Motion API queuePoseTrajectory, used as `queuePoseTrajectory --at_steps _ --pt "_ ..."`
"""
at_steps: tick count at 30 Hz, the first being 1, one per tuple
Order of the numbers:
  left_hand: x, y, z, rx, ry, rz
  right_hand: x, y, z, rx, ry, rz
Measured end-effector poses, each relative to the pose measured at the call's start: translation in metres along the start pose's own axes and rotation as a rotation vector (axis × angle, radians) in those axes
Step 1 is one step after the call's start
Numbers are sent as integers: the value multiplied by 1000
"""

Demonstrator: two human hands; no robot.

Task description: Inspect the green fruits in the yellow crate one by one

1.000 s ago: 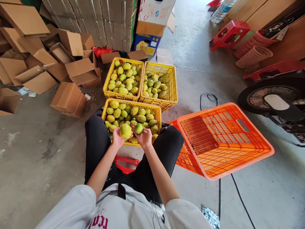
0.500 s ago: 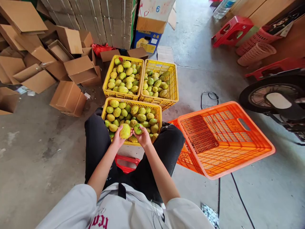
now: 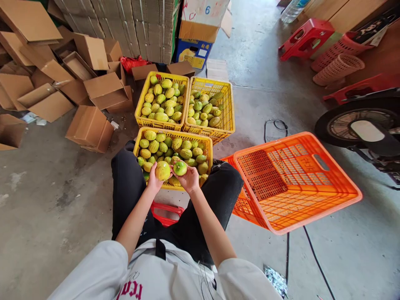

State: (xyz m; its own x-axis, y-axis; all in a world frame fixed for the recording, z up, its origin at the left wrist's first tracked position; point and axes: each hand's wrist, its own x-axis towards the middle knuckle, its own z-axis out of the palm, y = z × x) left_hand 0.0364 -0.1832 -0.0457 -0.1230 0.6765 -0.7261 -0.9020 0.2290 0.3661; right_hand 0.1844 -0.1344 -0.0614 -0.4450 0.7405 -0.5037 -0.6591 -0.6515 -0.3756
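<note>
the left hand (image 3: 153,180) grasps a yellow fruit (image 3: 163,171), its fingers curled about the left side and underneath. the right hand (image 3: 190,180) grasps a green fruit (image 3: 180,168), with a round end turned up. these 2 fruits sit side by side with a small gap, above the near edge of the front crate (image 3: 210,152), about midway between its 2 near corners. i cannot tell if the fingers under them touch the fruit below.

the front crate is yellow and holds many more yellow and green fruits (image 3: 153,146), heaped from its left edge to its right edge. against its far edge stand 2 more yellow crates: the back left crate (image 3: 158,123) is piled with fruit close to its rim, while in the back right crate (image 3: 229,104) the fruit lies lower, and the inner wall shows along the far edge and far right corner. an orange crate (image 3: 312,218) stands tilted beside the right knee (image 3: 229,179). all stand on a grey floor (image 3: 40,200).
</note>
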Motion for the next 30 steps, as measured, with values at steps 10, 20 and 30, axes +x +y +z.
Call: queuePoseTrajectory --at_steps 10,20,30 --pt "-2 -3 0 -56 -92 31 0 2 4 -70 31 -32" --pt "-1 -9 -2 102 -109 76 -2 9 -3 -156 64 -12" --pt "2 2 -2 -38 -28 31 -4 2 0 52 41 36"
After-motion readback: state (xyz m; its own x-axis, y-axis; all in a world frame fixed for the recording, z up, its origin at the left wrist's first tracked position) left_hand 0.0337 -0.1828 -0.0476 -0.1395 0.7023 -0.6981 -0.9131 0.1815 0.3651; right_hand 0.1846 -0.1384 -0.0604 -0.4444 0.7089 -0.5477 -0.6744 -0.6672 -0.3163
